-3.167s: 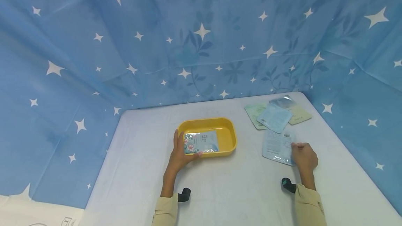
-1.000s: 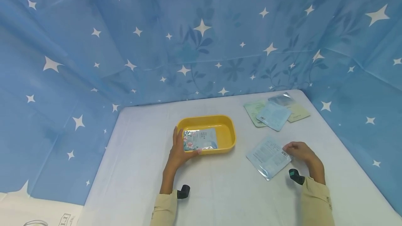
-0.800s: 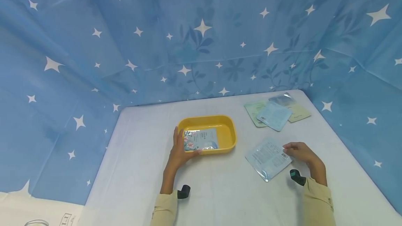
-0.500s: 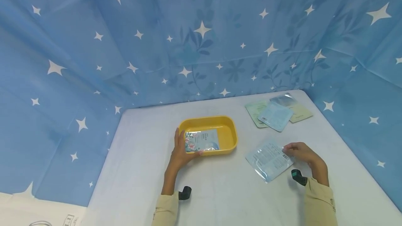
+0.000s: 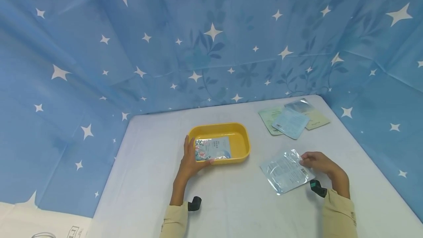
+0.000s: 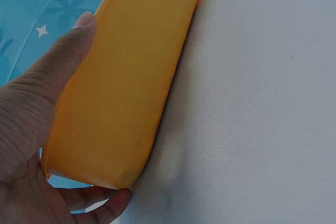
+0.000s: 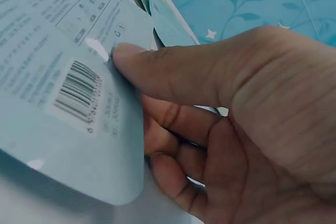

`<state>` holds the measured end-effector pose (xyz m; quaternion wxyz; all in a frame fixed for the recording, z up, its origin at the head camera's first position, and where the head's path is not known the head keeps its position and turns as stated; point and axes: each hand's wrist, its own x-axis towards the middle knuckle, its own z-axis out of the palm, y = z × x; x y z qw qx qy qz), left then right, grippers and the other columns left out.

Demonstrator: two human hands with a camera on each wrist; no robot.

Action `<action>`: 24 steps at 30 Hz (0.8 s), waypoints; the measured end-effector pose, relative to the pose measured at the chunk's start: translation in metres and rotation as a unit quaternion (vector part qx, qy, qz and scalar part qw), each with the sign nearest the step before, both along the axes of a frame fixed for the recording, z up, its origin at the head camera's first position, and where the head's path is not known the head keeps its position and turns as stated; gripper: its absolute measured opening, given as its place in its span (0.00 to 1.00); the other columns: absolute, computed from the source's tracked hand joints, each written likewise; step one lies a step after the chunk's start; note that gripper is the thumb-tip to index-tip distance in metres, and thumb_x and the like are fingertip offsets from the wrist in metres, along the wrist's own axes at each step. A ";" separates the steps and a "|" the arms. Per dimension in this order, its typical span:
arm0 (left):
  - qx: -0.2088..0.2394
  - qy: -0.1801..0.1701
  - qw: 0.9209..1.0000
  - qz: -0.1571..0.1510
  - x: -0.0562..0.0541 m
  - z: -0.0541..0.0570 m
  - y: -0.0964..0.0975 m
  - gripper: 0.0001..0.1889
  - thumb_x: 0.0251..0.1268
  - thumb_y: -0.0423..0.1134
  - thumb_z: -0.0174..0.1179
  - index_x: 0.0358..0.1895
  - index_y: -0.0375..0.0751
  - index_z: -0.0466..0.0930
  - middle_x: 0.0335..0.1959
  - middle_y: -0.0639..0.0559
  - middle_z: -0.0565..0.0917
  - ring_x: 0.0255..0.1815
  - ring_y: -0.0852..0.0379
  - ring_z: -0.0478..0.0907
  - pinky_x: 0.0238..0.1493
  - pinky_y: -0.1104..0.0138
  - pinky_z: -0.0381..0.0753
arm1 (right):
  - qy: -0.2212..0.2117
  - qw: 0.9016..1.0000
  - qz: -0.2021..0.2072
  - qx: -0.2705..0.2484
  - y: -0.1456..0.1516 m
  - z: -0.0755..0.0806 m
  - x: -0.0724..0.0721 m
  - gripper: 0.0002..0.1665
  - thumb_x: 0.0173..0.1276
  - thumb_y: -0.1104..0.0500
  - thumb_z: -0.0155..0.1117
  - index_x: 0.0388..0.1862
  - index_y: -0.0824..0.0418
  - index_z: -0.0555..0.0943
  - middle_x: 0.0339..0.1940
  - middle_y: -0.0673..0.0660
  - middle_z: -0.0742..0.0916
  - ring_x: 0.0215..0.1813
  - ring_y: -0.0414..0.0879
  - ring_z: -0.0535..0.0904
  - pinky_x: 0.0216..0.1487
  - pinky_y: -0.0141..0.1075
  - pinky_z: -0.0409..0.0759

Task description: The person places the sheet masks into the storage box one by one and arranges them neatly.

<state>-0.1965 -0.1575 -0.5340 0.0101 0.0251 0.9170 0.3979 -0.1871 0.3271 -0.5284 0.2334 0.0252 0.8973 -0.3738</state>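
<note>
Right hand [image 5: 318, 162]: fingers narrow, pinching a pale-blue, flat, shiny packet [image 5: 285, 172] by its right edge, beside the printed barcode [image 7: 77, 95]; packet extends leftward from them, nearly square, long axis unclear to me. Farther left and slightly beyond: yellow oblong plastic tray [image 5: 240, 144], lengthwise across the white-topped bench [image 5: 231, 201], left hand [image 5: 189, 162] gripping its left end, fingers spread wide

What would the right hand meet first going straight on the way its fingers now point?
Beyond the light-blue sachet it holds, the right hand would probably meet the yellow tray, though hand height is unclear.
</note>
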 end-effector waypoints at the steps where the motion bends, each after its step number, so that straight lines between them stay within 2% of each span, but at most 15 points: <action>1: 0.002 -0.001 1.000 0.001 0.000 0.001 0.000 0.65 0.41 0.61 0.76 0.79 0.48 0.41 0.81 0.50 0.33 0.67 0.37 0.68 0.61 0.42 0.73 | 0.002 1.000 0.001 0.003 0.001 0.000 0.001 0.19 0.71 0.53 0.58 0.50 0.67 0.78 0.43 0.56 0.85 0.52 0.56 0.73 0.52 0.54 0.72; 7: 0.011 0.000 1.000 -0.002 0.001 0.002 0.002 0.65 0.41 0.62 0.76 0.79 0.48 0.42 0.81 0.48 0.34 0.69 0.36 0.65 0.62 0.41 0.72 | 0.000 1.000 -0.014 -0.013 0.009 0.001 0.008 0.22 0.71 0.55 0.58 0.56 0.69 0.75 0.45 0.58 0.85 0.45 0.48 0.78 0.46 0.41 0.74; 12: 0.010 -0.001 1.000 -0.001 0.002 0.002 0.002 0.65 0.41 0.62 0.76 0.79 0.47 0.42 0.81 0.48 0.34 0.69 0.35 0.65 0.61 0.40 0.72 | 0.004 0.998 -0.034 -0.061 0.011 0.000 0.014 0.26 0.71 0.55 0.59 0.60 0.70 0.72 0.49 0.61 0.84 0.43 0.45 0.80 0.42 0.36 0.79; 16: 0.010 0.000 1.000 -0.001 0.002 0.002 0.001 0.64 0.41 0.62 0.76 0.79 0.47 0.43 0.81 0.47 0.34 0.69 0.34 0.65 0.61 0.40 0.71 | 0.028 0.993 -0.051 -0.107 0.008 -0.002 0.015 0.27 0.71 0.56 0.59 0.62 0.72 0.69 0.51 0.63 0.83 0.42 0.41 0.81 0.41 0.32 0.82; 19: 0.010 0.000 1.000 0.000 0.002 0.003 0.000 0.64 0.41 0.61 0.76 0.79 0.47 0.42 0.81 0.47 0.34 0.69 0.35 0.65 0.62 0.40 0.71 | 0.051 0.989 -0.062 -0.120 0.006 -0.003 0.014 0.29 0.72 0.56 0.60 0.64 0.72 0.68 0.52 0.62 0.84 0.41 0.38 0.81 0.41 0.29 0.81; 24: 0.007 -0.009 1.000 0.000 0.002 0.002 0.000 0.65 0.41 0.62 0.75 0.79 0.49 0.41 0.81 0.49 0.33 0.71 0.35 0.63 0.63 0.41 0.71 | 0.076 0.984 -0.082 -0.141 0.000 0.000 0.009 0.30 0.73 0.54 0.60 0.64 0.72 0.67 0.47 0.55 0.87 0.39 0.34 0.80 0.41 0.26 0.81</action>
